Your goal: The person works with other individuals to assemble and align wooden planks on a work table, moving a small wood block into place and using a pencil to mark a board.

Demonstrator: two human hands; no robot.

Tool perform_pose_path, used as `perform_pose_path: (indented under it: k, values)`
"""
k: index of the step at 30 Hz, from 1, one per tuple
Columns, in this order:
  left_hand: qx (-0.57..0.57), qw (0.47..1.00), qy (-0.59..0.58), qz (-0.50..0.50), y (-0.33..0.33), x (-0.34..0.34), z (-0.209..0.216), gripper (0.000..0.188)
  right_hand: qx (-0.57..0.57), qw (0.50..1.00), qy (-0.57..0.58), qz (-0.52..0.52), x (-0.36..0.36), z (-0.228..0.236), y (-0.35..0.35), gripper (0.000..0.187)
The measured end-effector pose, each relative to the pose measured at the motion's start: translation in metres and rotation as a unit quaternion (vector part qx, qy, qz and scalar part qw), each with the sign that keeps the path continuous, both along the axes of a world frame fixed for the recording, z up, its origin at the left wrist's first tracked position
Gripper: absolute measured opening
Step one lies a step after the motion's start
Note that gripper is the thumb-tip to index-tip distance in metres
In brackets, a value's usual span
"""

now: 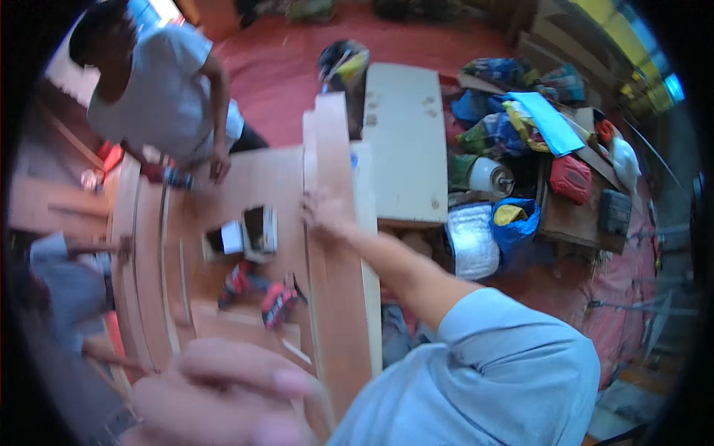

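Note:
My right arm, in a light grey-blue sleeve, stretches across to a long wooden board [338, 297]. My right hand [327, 210] rests on top of this board, fingers spread and reaching its left edge. Close to the camera at the bottom, my left hand [223, 394] is large and blurred. Its fingers are loosely curled and apart, and nothing shows between them. On the wooden panel [271, 167] left of the board lie two red-and-black power drills [279, 303] [242, 284]. Beyond them is an open box [259, 232] with a white piece beside it.
A person in a light shirt [160, 97] stands at the far left beside a dark-and-red tool [169, 176]. Another person [63, 286] reaches in from the left edge. A pale panel [405, 141] lies beyond the board. Bags, a blue bag [515, 234] and a red package [570, 178] clutter the right.

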State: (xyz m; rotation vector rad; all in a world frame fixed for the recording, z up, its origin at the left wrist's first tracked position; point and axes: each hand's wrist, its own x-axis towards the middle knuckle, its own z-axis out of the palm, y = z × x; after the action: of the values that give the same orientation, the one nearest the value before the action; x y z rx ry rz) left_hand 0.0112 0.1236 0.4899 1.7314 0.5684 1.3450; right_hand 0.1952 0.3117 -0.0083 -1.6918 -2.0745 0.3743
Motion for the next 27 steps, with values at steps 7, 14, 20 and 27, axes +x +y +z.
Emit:
perform_pose_path:
  k: [7,14,20,27]
  values:
    - [0.033,0.998,0.050,-0.011,-0.035,0.073,0.032,0.019,-0.018,0.965,0.258,-0.043,0.107,0.009,-0.120,0.047]
    - [0.094,0.946,-0.050,-0.308,-0.075,0.217,0.016,0.017,-0.263,0.896,0.234,-0.271,0.290,-0.033,-0.430,0.047]
    - [-0.046,0.836,-0.043,-0.546,-0.202,0.355,0.028,0.016,-0.459,0.742,0.126,-0.473,0.419,-0.064,-0.661,0.076]
    - [-0.147,0.626,-0.014,-0.766,-0.342,0.445,0.010,0.017,-0.348,0.743,0.209,-0.532,0.441,-0.085,-0.755,0.082]
